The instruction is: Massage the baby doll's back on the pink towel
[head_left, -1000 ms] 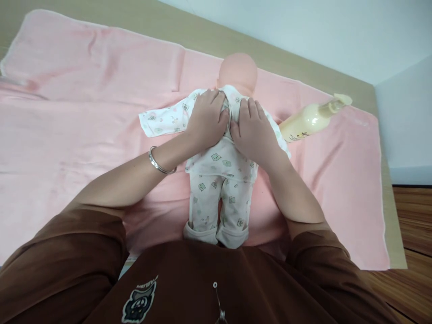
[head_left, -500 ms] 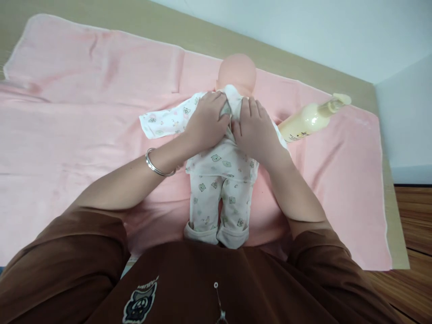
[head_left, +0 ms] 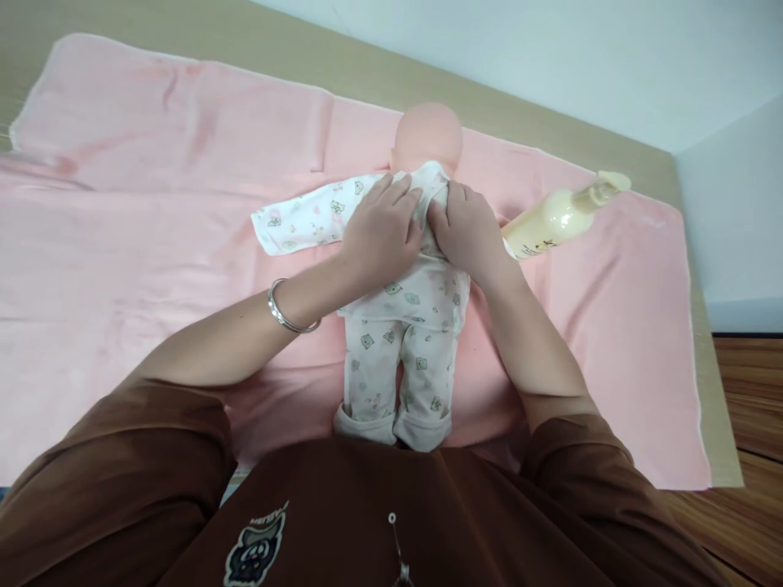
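A baby doll (head_left: 428,134) lies on its back on a pink blanket (head_left: 152,212), head away from me, dressed in a white printed shirt (head_left: 306,216) and matching trousers (head_left: 397,367). My left hand (head_left: 382,232) rests on the doll's chest with fingers bent over the shirt's front edge. My right hand (head_left: 468,232) sits beside it, fingers curled and pinching the shirt fabric near the collar. The two hands touch at the middle of the chest. A silver bangle (head_left: 287,306) circles my left wrist.
A cream pump bottle (head_left: 559,216) lies on its side on the blanket to the right of the doll. The blanket covers a wooden table (head_left: 306,41) set against a pale wall. Wooden floor (head_left: 752,408) shows at the right.
Both hands have moved up the doll's chest toward the collar. My right hand went from lying flat to curling its fingers on the shirt fabric.
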`<state>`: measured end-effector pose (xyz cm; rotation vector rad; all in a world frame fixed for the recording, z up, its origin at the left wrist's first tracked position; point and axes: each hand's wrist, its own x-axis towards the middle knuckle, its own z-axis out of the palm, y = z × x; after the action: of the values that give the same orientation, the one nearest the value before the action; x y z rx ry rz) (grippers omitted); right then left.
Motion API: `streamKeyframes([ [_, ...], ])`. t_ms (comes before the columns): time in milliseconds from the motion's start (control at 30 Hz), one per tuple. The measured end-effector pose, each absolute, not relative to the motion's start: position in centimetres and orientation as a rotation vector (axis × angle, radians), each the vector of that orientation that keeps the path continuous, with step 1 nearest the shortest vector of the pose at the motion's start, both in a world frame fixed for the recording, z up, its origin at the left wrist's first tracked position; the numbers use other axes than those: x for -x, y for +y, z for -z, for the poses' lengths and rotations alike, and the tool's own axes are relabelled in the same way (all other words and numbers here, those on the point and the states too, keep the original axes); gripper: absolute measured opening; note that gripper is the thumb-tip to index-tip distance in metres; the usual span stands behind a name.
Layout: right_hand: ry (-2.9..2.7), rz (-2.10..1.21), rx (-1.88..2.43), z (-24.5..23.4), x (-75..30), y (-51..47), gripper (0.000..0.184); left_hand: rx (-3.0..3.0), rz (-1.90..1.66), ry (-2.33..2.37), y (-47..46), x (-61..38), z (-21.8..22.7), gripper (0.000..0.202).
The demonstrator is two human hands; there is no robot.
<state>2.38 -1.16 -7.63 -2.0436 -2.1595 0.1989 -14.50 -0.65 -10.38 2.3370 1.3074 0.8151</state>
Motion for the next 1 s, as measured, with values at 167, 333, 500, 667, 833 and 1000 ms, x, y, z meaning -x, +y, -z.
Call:
streamKeyframes([
  [167,-2.284,-0.104,1.97,7.3,-0.9,-3.9,0.063,-2.249,-0.91,1.338,1.9,14.7,11.4,0.033],
  [333,-2.266,-0.144,1.916,6.6,-0.7,-3.9,0.053,-2.216,-0.883,1.424,3.0,14.7,12.6,0.041],
  [500,-2.053,-0.166,2.077,7.3,-1.4,-1.6,0.049,-2.209,-0.849,1.461,2.6,14.5,13.0,0.053],
  [667,-1.977,-0.1,2.086,9.4,-1.9,-0.5,0.049,-2.192,-0.818,1.559,2.7,14.2,13.2,0.05],
  [833,-1.955,-0.037,2.022,10.8,-2.5,0.0,0.052,-2.181,-0.879,1.52,3.0,14.5,13.9,0.057],
  [1000,-1.95,-0.035,2.054,10.8,-2.5,0.2,0.05,-2.212,-0.938,1.492,3.4,14.8,15.2,0.056],
])
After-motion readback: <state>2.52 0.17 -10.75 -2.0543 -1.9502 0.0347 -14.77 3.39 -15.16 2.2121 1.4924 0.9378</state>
